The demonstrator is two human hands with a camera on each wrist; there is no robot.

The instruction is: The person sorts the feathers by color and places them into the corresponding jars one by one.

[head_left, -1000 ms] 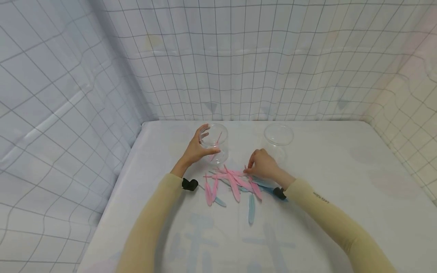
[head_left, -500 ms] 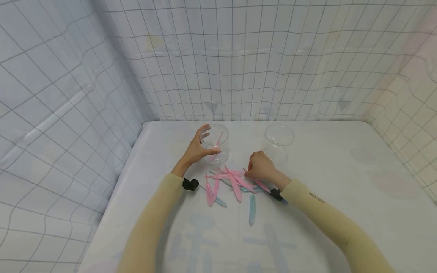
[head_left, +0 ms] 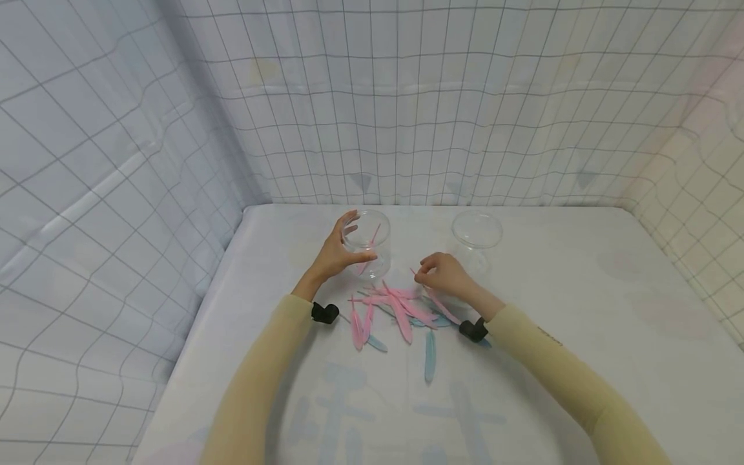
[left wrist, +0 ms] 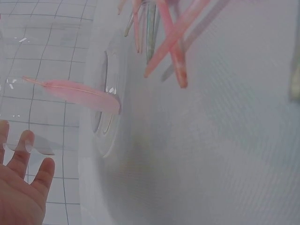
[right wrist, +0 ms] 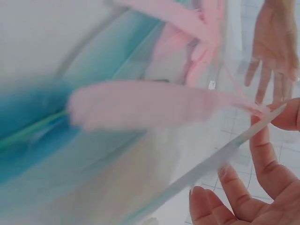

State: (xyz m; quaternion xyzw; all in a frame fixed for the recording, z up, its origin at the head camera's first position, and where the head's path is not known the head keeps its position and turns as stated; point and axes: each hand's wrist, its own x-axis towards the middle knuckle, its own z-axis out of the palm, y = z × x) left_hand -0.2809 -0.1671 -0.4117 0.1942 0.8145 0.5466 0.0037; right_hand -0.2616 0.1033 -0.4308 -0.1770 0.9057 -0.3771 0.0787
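My left hand (head_left: 334,258) holds a clear round jar (head_left: 380,263) at the left, its thumb across the near side and fingers behind. One pink feather (left wrist: 79,96) leans inside that jar. My right hand (head_left: 446,276) pinches another pink feather (right wrist: 150,105) by its quill, between thumb and forefinger; its vane slants down over the pile. In the right wrist view, a pale bluish feather (right wrist: 187,176) crosses close to those fingertips; whether they touch it I cannot tell. Pink feathers (head_left: 401,320) and blue feathers (head_left: 430,355) lie loose between the hands.
A second clear jar (head_left: 476,240) stands behind and right of my right hand. The white tabletop (head_left: 581,271) extends to both sides, with a grid-patterned curtain (head_left: 407,129) behind it. Black wrist cameras (head_left: 324,314) sit near the feathers.
My right hand has pinched a pink feather from the pile's right side and drawn it slightly up and left. My left hand has stayed on the jar.
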